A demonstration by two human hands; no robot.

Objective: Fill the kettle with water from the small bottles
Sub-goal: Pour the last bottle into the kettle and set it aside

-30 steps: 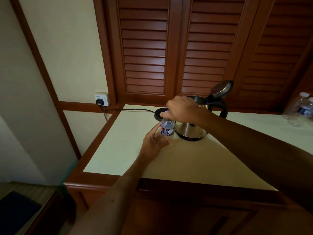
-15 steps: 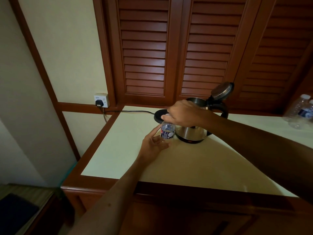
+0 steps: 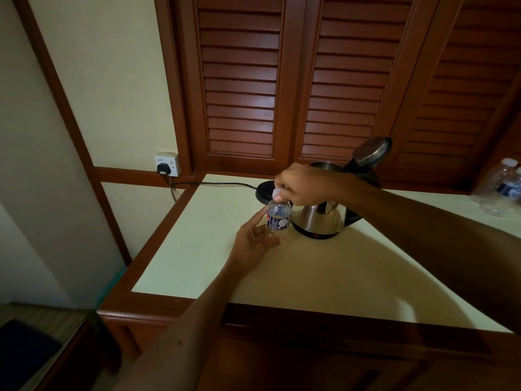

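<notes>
A small clear water bottle [image 3: 278,217] with a blue and white label stands upright near the middle of the pale countertop [image 3: 324,266]. My left hand [image 3: 255,242] holds its lower body from the near side. My right hand [image 3: 303,186] pinches the white cap [image 3: 277,193] on top. Just right of the bottle sits a steel kettle [image 3: 321,218] with its lid [image 3: 370,152] flipped open; my right wrist hides part of it. The kettle stands off its black base [image 3: 263,190], which lies behind the bottle.
Two more clear bottles [image 3: 500,187] stand at the far right edge of the counter. A black cord [image 3: 222,184] runs from the base to a wall socket [image 3: 167,165] at the left. Louvred wooden doors [image 3: 296,80] rise behind the counter.
Both hands have stayed on the bottle. More of the white cap shows under my right fingers than before. The view has shifted slightly.
</notes>
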